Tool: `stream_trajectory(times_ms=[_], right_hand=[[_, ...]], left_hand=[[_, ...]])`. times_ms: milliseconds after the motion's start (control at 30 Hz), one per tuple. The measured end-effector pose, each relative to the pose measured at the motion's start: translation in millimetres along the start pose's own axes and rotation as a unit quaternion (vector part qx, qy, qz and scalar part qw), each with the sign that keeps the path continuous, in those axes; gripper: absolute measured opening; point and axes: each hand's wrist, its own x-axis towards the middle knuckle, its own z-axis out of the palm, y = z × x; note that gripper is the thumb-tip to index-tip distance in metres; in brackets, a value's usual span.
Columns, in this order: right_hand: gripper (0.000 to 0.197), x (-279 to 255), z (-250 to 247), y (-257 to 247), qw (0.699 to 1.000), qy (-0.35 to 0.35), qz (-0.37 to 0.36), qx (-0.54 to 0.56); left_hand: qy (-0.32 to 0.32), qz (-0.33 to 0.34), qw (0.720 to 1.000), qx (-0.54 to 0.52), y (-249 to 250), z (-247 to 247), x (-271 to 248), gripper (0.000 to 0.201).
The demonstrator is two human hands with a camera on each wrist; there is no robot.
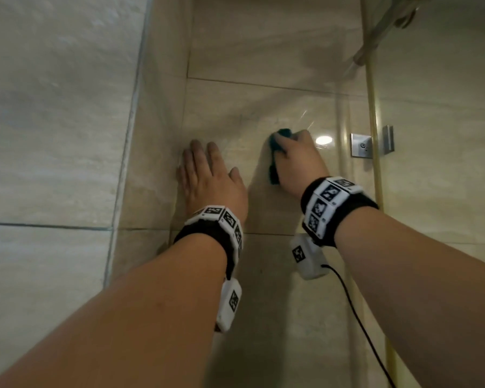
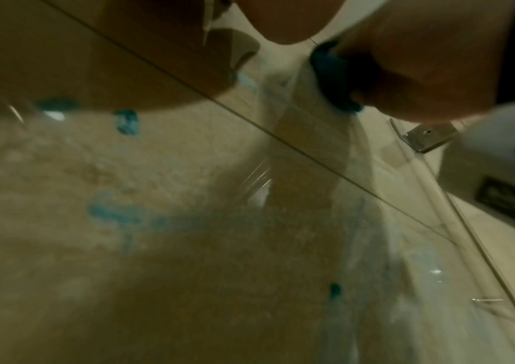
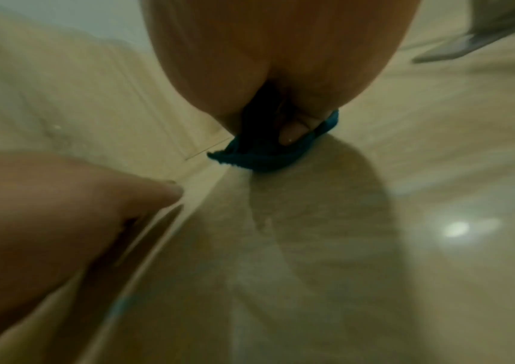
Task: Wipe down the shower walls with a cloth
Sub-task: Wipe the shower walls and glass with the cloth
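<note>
Broadly, the beige tiled shower wall [image 1: 263,51] filled the frame's centre. Flat against it at centre-left lay the left hand [image 1: 210,177], fingers straight, holding nothing. Right of centre, the right hand [image 1: 297,161] pressed and gripped a bunched teal cloth [image 1: 276,152], whose long axis ran up the frame.

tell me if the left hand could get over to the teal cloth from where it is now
Probably yes. The left hand lies flat and open on the tiled wall, holding nothing. The teal cloth sits just to its right under the right hand, with only bare tile between; the right hand covers most of it.
</note>
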Motion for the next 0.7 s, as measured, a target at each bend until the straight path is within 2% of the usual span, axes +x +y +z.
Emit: stream_trajectory(times_ms=[167,333,433,533,633,700], right_hand=[[0.048,32,32,-52,0.992,-0.072,-0.098,-0.045],[0.052,43,30,-48,0.986,-0.057,-0.126,-0.089],[0.044,47,16,-19,0.992,0.016,-0.097,-0.077],[0.039,47,-2,18,0.993,0.089,-0.019,-0.074],[0.042,44,-14,36,0.989,0.101,0.069,-0.085],[0.034,49,-11,31,0.987,0.103,0.089,-0.085]], left_hand=[[-0.033,0.003,0.999,-0.001,-5,-5,6,0.060],[-0.031,-0.003,0.999,-0.006,-5,-5,6,0.062],[-0.025,-0.005,1.000,-0.005,-1,-6,2,0.071],[-0.040,-0.007,0.999,0.002,0,-6,2,0.077],[-0.038,-0.002,0.999,0.007,-1,-6,1,0.078],[-0.037,0.000,0.999,0.010,-1,-5,0,0.076]])
